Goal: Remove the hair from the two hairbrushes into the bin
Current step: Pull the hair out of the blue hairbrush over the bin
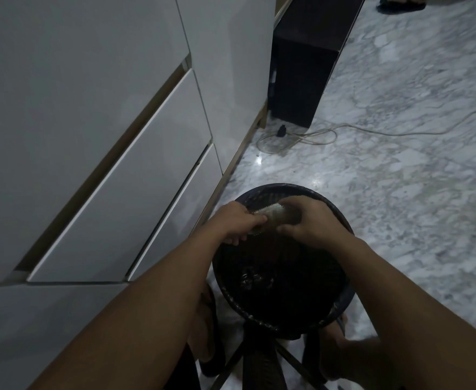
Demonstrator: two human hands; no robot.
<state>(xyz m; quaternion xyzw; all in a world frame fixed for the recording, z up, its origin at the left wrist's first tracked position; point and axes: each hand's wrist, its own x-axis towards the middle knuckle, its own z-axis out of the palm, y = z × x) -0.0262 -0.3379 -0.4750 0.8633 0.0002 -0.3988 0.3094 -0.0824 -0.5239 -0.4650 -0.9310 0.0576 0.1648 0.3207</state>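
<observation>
Over the black bin (283, 277): left hand (238, 223) gripping hairbrush (270, 215), right hand (309, 225) pinching its bristles. White drawers (124, 175) left, cable (329, 135) behind on marble floor (399, 178).

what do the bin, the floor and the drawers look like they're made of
Bin: probably dark plastic; slatted walls, dull sheen.
Floor: polished marble or marble-look tile; grey veins on white, bright glare spots.
Drawers: smooth white panels, likely laminate or painted board; soft even gloss, brownish edges in the gaps.
</observation>
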